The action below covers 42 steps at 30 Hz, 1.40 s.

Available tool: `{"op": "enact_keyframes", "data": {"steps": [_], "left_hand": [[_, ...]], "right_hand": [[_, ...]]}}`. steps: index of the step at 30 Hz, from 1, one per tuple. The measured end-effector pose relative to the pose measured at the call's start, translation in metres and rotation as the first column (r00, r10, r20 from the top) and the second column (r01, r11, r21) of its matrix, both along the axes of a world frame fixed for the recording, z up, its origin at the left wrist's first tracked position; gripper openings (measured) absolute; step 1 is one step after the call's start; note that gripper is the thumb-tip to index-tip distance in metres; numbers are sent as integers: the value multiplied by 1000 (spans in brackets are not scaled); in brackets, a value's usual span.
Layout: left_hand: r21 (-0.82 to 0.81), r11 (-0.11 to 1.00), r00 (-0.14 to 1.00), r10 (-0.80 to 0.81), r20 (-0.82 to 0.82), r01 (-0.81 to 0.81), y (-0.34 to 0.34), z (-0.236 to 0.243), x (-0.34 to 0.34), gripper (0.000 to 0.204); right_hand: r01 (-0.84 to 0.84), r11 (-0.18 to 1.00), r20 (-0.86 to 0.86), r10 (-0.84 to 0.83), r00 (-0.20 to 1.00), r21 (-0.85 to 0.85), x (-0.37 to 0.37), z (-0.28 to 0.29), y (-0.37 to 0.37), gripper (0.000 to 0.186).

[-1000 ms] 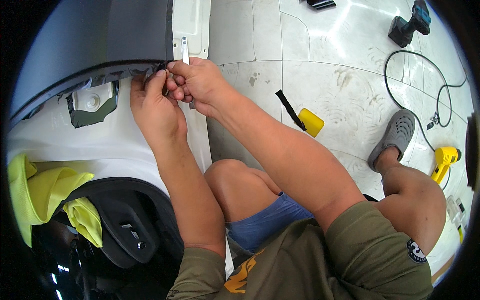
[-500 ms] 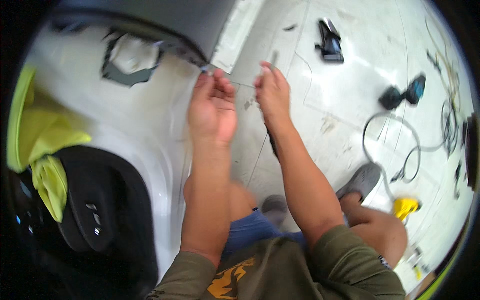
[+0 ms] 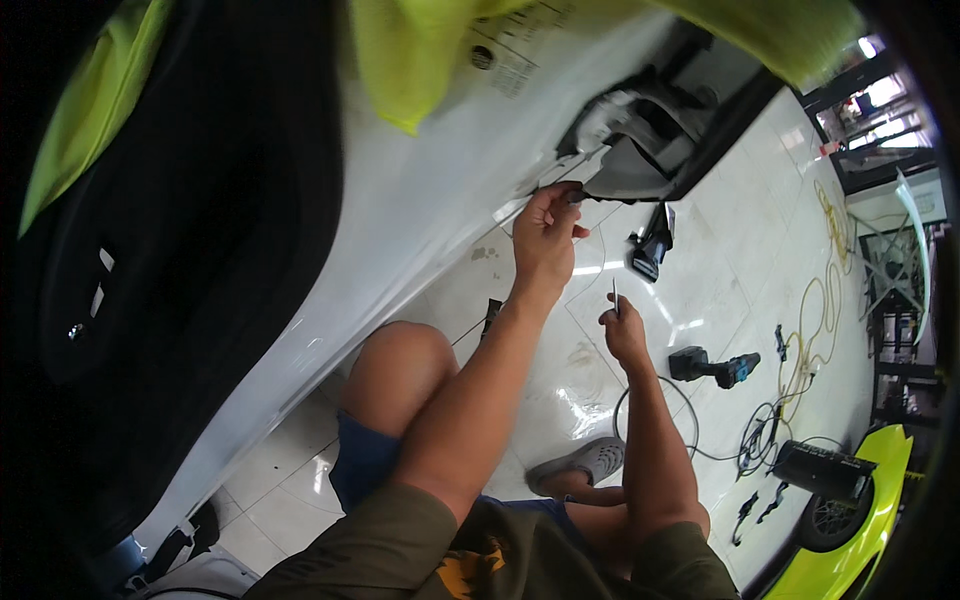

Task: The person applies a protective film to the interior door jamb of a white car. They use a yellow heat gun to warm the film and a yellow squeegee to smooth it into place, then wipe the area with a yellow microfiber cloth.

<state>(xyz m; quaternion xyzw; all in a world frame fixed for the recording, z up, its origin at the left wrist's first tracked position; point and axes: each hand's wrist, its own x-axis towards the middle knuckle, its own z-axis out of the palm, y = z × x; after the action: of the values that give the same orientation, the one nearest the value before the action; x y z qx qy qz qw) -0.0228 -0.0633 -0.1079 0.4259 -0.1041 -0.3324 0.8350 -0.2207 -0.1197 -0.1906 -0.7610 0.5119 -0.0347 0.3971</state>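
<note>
My left hand (image 3: 543, 245) reaches up to the lower edge of a white car body (image 3: 415, 200). Its thumb and fingers are pinched at the corner of a dark-edged panel (image 3: 640, 165), and what exactly lies between them is hard to make out. Lower and to the right, my right hand (image 3: 625, 335) is closed around a slim tool with a thin, pale, blade-like tip (image 3: 615, 289) pointing up. That tip is apart from the panel. Bright yellow-green film (image 3: 405, 65) hangs over the upper part of the white body.
On the tiled floor lie a black bracket-like part (image 3: 652, 243), a cordless power tool (image 3: 715, 367) and tangled cables (image 3: 765, 430). A yellow-green car part (image 3: 880, 500) curves around a wheel at lower right. My grey clog (image 3: 590, 462) rests below my right hand.
The view has swung, bringing more of the car's underside edge and floor into sight. My right hand now sits lower than my left, which is still at the panel edge.
</note>
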Motion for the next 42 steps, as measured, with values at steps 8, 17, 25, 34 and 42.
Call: {"op": "enact_keyframes", "data": {"steps": [8, 17, 25, 34, 42], "left_hand": [[93, 983, 973, 142, 183, -161, -4, 2, -7, 17], [-51, 999, 998, -13, -61, 10, -9, -2, 3, 16], [-131, 988, 984, 61, -165, -83, -30, -6, 4, 13], [97, 957, 961, 276, -7, -274, -7, 13, -30, 24], [93, 947, 905, 262, 335, -308, 2, 15, -34, 30]], "right_hand": [[-415, 896, -346, 343, 873, -158, -47, 74, -6, 37], [-169, 968, -245, 120, 962, -187, -92, 123, 15, 33], [-282, 944, -329, 215, 919, -172, -79, 122, 34, 32], [-330, 900, -341, 227, 912, -284, -93, 109, 32, 35], [-225, 961, -392, 147, 908, -160, -96, 114, 28, 34]]}}
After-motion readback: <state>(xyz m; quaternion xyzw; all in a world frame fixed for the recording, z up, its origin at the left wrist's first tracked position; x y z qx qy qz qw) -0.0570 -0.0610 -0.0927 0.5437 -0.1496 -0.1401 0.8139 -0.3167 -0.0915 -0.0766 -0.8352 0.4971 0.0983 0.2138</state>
